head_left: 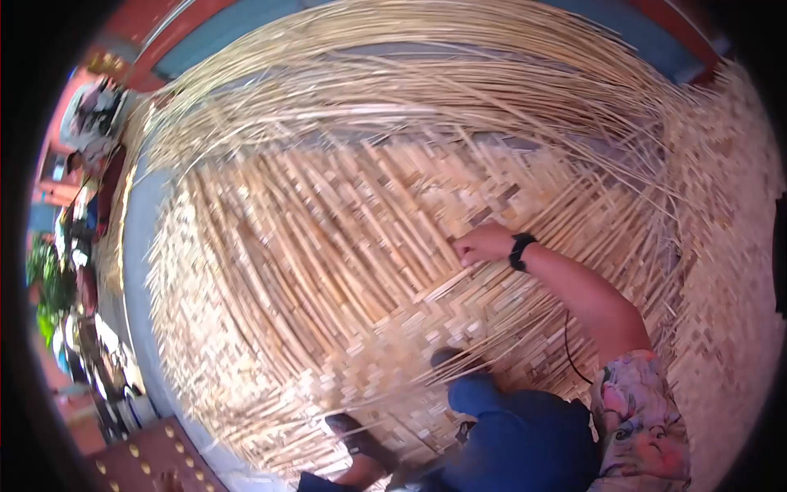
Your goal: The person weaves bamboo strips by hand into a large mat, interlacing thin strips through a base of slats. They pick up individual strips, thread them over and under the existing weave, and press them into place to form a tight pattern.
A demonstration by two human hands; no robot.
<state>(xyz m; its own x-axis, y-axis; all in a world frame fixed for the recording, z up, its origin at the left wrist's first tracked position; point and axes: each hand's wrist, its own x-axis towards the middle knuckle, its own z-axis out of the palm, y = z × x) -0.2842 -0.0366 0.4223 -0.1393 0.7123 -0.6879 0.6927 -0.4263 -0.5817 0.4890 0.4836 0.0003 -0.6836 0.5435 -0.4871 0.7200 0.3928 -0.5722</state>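
My right hand (485,243), with a black watch on its wrist, reaches in from the right over a partly woven mat (328,246) of flat, straw-coloured bamboo or reed strips. Its fingers are closed in a pinch on a strip (438,289) at the weave, partly hidden by the hand. Long strips run side by side left of the hand, and a zigzag weave (459,320) shows below it. More loose strip ends (574,238) fan out to the right. My left hand is not in view.
Long loose strips (393,90) lie in bundles along the far side. Another woven mat (721,221) is at the right. My blue-clad knee (475,394) and a dark-covered foot (348,426) are over the mat. A brown studded panel (152,459) stands lower left.
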